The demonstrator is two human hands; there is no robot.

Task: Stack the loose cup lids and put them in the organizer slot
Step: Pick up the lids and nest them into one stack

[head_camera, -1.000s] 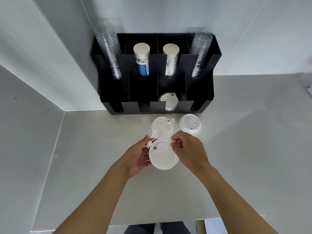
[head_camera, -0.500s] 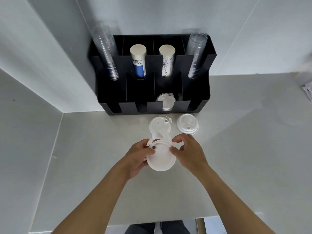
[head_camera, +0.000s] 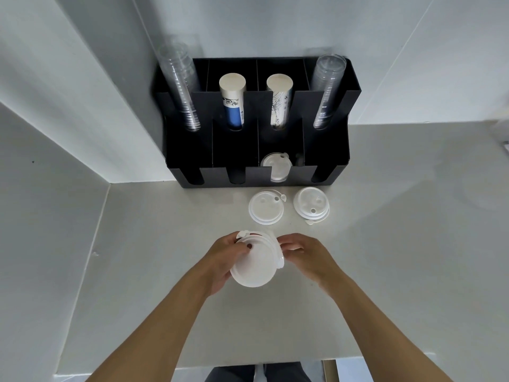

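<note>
A small stack of white cup lids [head_camera: 254,263] is tilted up off the counter, held between both hands. My left hand [head_camera: 220,260] grips its left rim, thumb on top. My right hand [head_camera: 305,257] pinches its right edge with the fingertips. Two more lid piles lie flat on the counter beyond: one [head_camera: 265,207] in the middle, one [head_camera: 311,205] to its right. The black organizer [head_camera: 322,150] stands against the wall, with white lids [head_camera: 276,168] in its third front slot.
The organizer's rear slots hold two clear plastic cup stacks [head_camera: 180,86] [head_camera: 327,89] and two paper cup stacks [head_camera: 232,100] [head_camera: 278,97]. A white wall [head_camera: 55,133] closes the left side. The counter's front edge [head_camera: 248,365] runs near my body.
The held lids have been pressed closer together and tilted more upright. My hands have shifted slightly left and toward me, away from the lid on the counter.
</note>
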